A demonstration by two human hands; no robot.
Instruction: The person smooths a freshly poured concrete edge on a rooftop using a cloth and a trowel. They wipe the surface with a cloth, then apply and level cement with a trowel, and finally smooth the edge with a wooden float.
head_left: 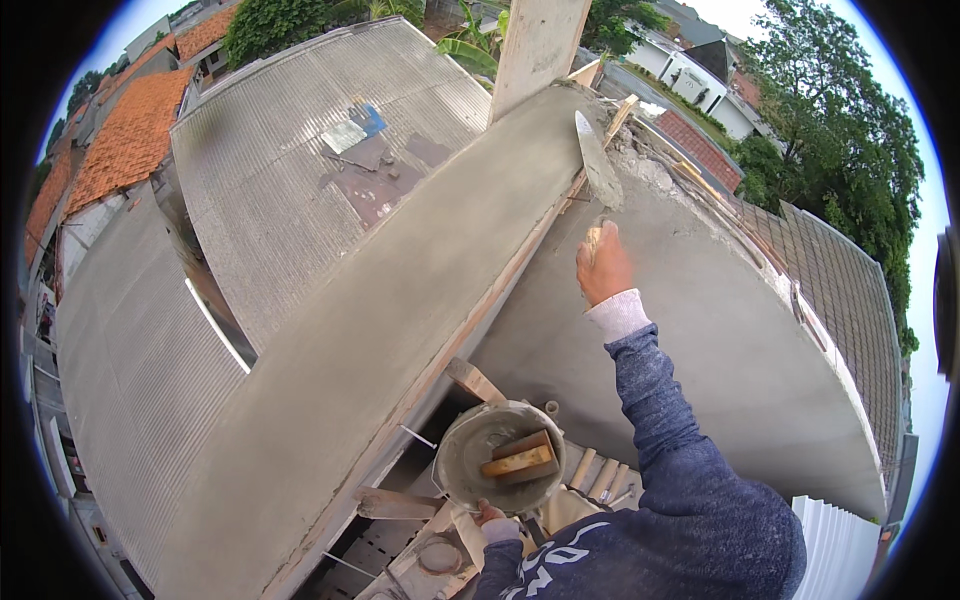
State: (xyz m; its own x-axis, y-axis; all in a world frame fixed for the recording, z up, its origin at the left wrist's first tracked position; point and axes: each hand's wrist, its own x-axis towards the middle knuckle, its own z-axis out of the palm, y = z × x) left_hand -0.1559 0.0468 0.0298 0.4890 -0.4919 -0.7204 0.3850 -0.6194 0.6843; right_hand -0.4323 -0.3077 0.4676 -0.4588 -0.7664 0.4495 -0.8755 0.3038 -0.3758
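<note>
The long grey ledge (370, 310), running from near left to the far end, shows an even, smoothed face along most of its length; judged substantially complete. The grey wall (720, 350) on the right is likewise smooth over its broad middle. Its rough upper edge (648, 172), at the far right, is ragged and crumbly, and appears to be the portion outstanding. The bucket (468, 432), near and right of the ledge, has cement-stained walls and holds a wooden float (520, 462), not in use. The trowel (600, 168) is at the far end, by the corner between ledge and wall; blade contact cannot be confirmed. The right hand (606, 265) has its fingers wrapped around the trowel's handle. The left hand (488, 513), partly hidden, has its fingers clasping the bucket's near rim.
</note>
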